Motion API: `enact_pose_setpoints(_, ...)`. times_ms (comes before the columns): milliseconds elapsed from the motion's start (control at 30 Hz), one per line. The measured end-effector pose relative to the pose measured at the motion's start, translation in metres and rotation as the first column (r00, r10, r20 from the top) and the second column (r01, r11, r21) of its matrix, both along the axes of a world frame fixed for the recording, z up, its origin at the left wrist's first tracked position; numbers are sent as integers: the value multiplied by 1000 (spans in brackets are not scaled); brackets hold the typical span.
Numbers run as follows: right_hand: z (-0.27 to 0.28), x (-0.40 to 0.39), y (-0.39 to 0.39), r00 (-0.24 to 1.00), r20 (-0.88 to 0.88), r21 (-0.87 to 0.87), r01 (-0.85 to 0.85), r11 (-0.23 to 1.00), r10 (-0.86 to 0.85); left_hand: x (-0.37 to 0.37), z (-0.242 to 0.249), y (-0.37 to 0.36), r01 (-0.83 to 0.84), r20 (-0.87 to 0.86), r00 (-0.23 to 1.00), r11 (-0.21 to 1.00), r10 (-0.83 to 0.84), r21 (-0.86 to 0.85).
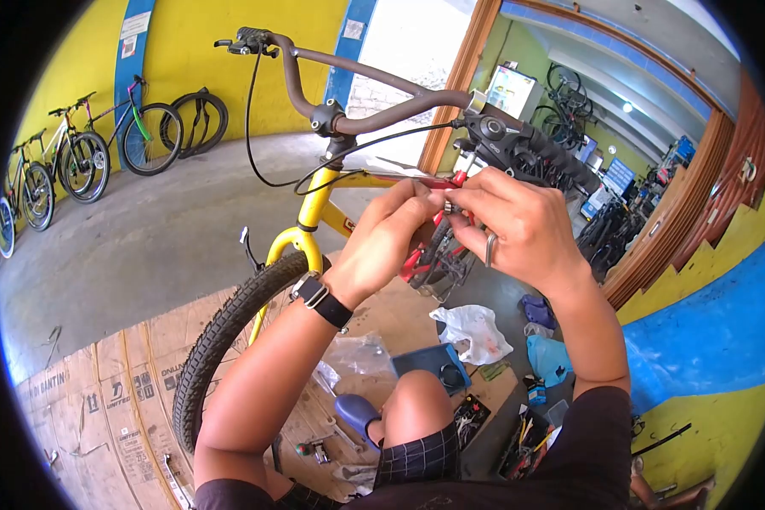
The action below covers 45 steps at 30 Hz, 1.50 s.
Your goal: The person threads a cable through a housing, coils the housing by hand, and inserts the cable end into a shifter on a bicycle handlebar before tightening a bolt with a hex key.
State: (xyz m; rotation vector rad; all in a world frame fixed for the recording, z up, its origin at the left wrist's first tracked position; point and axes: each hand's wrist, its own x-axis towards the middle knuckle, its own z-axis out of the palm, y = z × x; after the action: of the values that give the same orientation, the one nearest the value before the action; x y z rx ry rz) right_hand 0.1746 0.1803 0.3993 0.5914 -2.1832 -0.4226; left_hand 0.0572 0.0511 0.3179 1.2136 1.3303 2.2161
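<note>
My left hand [388,236], with a black-strapped watch on its wrist, is closed, its fingertips pinched together in front of the bike. My right hand [523,219], wearing a ring, pinches a small silver metal piece [451,206] close to the left fingertips. The piece is too small to name, and whatever lies inside the left pinch is hidden. Just above both hands is the black brake lever and shifter unit [495,140] on the brown handlebar [382,78]. A black cable [374,146] loops from it past the stem. Below the stem is the yellow fork [310,242].
The knobby front tyre [197,365] stands on flattened cardboard [115,408]. A wrench [345,435], a blue tray [416,361], a white plastic bag [474,331] and a toolbox [523,446] lie around my legs. Bikes [81,161] line the yellow wall.
</note>
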Motion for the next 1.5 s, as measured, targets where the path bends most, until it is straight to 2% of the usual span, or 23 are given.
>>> enact_pose_setpoints(33, 1, -1, 0, 1000, -6, 7, -6, 1000, 6, 2, 1, 2, -37, 11, 999, 997, 36, 72)
enact_pose_setpoints(133, 0, -1, 0, 1000, -17, -9, -11, 1000, 11, -6, 2, -7, 53, -100, 993, 993, -64, -107)
enact_pose_setpoints(233, -1, -1, 2, 999, -37, -17, -6, 1000, 6, -2, 5, -8, 26, -85, 996, 996, -34, -87)
enact_pose_setpoints(333, 0, -1, 2, 999, -30, -26, -20, 999, 20, 0, 3, -1, 26, -21, 999, 999, -25, 41)
enact_pose_setpoints(433, -1, 0, 3, 999, -36, -21, -7, 1000, 7, -9, 0, 0, 73, -85, 993, 994, -81, -85)
enact_pose_setpoints(533, 0, 0, 4, 998, -70, 2, 7, 1000, -7, 0, 3, 2, 13, -61, 998, 999, -11, 37)
enact_pose_setpoints(633, 1, -1, 4, 995, -95, 0, 5, 1000, -5, -2, 1, 7, 2, -113, 994, 997, 6, 74)
enact_pose_setpoints(733, -1, -3, 4, 992, -130, 0, 7, 1000, -7, -5, 1, 12, -69, -100, 993, 997, 67, -17)
enact_pose_setpoints(833, 0, -3, 6, 991, -132, -5, 30, 1000, -31, 4, 5, 15, -40, -87, 995, 983, 57, 180)
enact_pose_setpoints(933, 1, -3, 5, 988, -146, -31, 38, 999, -42, 0, -2, 22, 35, -39, 999, 966, -26, 256)
enact_pose_setpoints(1033, 0, -4, 3, 985, -165, -18, 45, 999, -47, 0, -1, 25, 41, 40, 998, 966, -53, 255)
enact_pose_setpoints(1133, 1, -5, 6, 985, -166, -36, 45, 998, -50, 6, 3, 28, -58, 70, 997, 976, 44, 209)
enact_pose_setpoints(1233, 2, -6, 8, 984, -167, -57, 46, 997, -55, 15, 8, 26, 17, 159, 985, 950, -70, 312)
enact_pose_setpoints(1333, 3, -5, 7, 981, -161, -49, 99, 994, -105, 8, 2, 33, 38, 228, 966, 943, -119, 330)
enact_pose_setpoints(1433, 25, -1, 12, 965, -260, -63, 27, 998, -43, 5, 12, 39, -36, 363, 927, 936, -99, 349)
enact_pose_setpoints(1500, 52, 5, 23, 929, -362, -94, 42, 995, -74, -7, 16, 48, -30, 356, 926, 918, -123, 395)
